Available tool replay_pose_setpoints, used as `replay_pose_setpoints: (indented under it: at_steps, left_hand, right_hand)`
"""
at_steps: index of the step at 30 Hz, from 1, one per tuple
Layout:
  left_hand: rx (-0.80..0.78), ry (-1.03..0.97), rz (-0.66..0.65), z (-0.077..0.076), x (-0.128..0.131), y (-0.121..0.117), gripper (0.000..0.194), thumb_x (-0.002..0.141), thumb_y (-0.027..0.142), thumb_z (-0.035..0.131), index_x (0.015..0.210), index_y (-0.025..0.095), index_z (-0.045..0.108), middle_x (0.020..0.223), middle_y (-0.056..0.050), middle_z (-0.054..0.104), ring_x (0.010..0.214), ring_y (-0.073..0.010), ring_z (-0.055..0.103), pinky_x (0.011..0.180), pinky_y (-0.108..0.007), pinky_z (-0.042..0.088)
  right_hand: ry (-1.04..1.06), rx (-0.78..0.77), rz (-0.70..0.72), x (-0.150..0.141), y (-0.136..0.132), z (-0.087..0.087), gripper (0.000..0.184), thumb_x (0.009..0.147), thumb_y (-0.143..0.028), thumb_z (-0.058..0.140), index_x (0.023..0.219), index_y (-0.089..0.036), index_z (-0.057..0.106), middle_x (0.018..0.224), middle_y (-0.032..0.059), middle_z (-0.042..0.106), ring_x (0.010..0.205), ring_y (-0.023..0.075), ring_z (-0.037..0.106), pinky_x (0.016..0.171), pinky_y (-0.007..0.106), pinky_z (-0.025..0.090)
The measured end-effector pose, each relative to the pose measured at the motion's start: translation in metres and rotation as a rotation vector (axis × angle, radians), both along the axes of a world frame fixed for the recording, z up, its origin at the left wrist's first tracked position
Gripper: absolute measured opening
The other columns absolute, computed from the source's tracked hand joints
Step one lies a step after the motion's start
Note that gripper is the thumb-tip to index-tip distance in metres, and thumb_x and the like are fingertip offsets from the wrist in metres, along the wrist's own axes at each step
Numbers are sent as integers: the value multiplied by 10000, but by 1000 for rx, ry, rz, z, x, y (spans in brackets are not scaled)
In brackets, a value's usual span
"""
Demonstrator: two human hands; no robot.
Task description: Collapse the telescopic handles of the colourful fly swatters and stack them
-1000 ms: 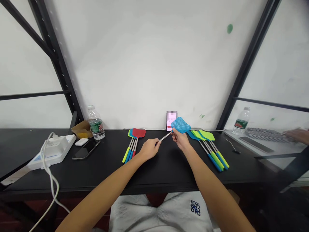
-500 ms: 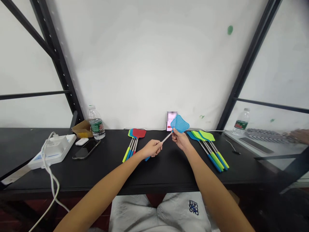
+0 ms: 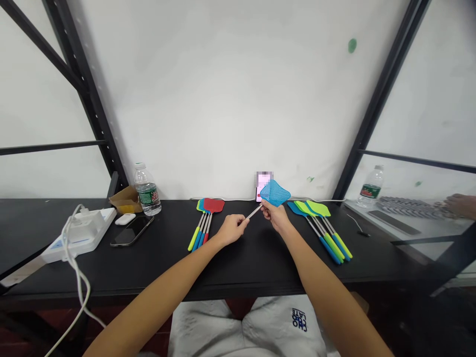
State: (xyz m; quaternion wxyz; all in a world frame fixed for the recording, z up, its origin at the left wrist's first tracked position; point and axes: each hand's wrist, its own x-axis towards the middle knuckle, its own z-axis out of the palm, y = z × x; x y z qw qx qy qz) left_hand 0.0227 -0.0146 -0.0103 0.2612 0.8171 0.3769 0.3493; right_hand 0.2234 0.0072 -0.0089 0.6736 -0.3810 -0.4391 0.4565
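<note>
A blue fly swatter [image 3: 275, 193] is held above the black table, tilted with its mesh head up to the right. My left hand [image 3: 233, 228] is closed round the lower part of its metal rod; the handle is hidden behind that hand. Close under the swatter's head, my right hand [image 3: 274, 214] pinches the rod. To the left lies a bunch of fly swatters [image 3: 208, 218] with a red head on top. On the right, several green and blue fly swatters [image 3: 323, 228] lie fanned over one another.
Behind the swatter a lit phone [image 3: 259, 191] leans on the wall. At left are a water bottle [image 3: 148, 191], a cardboard box [image 3: 126, 199], a dark phone [image 3: 133, 231], a white case [image 3: 125, 219] and a power strip [image 3: 80, 233]. Another person's hand [image 3: 461, 205] shows at far right.
The blue swatter has dipped slightly and shifted a little left, with both hands still on it. Its blue handle end, visible before, is now hidden. The bunches on the table stay put.
</note>
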Motion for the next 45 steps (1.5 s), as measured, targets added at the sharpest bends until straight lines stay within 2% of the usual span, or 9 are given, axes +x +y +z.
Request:
replay_pose_setpoints:
  at_steps: [5,9,13,17,26,30,34,38,45]
  left_hand:
    - [202,143,155,4,-1,-6,367,913,410,444,695,171,618,635,-18,604,582,-130,498,573,-243,313]
    - [233,250,225,6,-2,-9,338,927,388,439,777,183,663,685,-43,634,625,-155,541,579,-252,301]
    - [272,347,268,7,-2,-11,325,937,374,429,827,198,678,754,-69,664,693,-185,588,606,-256,315]
    - [273,330,256,5,-2,-9,332,941,391,426,823,201,672,740,-60,659,676,-177,578,604,-254,307]
    - [189,149,94,3,-3,-4,339,927,369,423,719,174,605,642,-19,604,597,-135,526,595,-239,340]
    - [37,47,-7,4,-2,-2,347,917,398,408,721,171,582,561,11,572,539,-115,519,579,-222,375]
    - [-134,8,-74,3,-1,1,370,901,446,409,741,159,579,516,25,540,473,-91,482,533,-204,380]
    - [-216,-14,-69,2,1,1,383,884,483,426,754,155,574,521,26,540,426,-77,457,466,-191,351]
    - [-216,17,-53,6,2,-4,349,846,474,488,722,158,569,551,13,572,419,-83,471,436,-196,344]
  right_hand:
    - [-27,-9,-98,-8,0,-2,343,629,-424,801,646,-146,601,552,6,559,413,59,405,354,206,220]
    - [-34,-13,-116,-13,0,-3,332,636,-389,789,605,-168,542,504,-20,509,389,54,373,344,207,215]
    - [-28,-18,-76,-14,0,-4,353,636,-390,793,608,-176,513,507,-31,492,382,45,354,337,200,194]
    - [-24,-15,-44,-11,1,-6,363,649,-405,786,612,-175,508,496,-39,478,381,42,343,340,193,176]
    - [56,-1,122,-8,0,-2,354,625,-425,825,678,-150,608,513,-30,496,416,45,353,365,197,204]
    - [52,5,158,-7,-3,2,343,634,-434,819,716,-146,652,503,-39,466,420,46,330,370,197,210]
    - [41,1,162,-6,-4,3,351,630,-453,813,722,-151,659,500,-42,461,413,47,329,369,202,223]
    - [20,-47,148,-8,-1,-1,379,615,-474,815,701,-146,646,506,-30,497,394,45,355,358,197,206]
    - [-43,-88,31,-8,5,-7,388,620,-486,798,669,-140,629,521,-9,541,398,59,417,340,196,203]
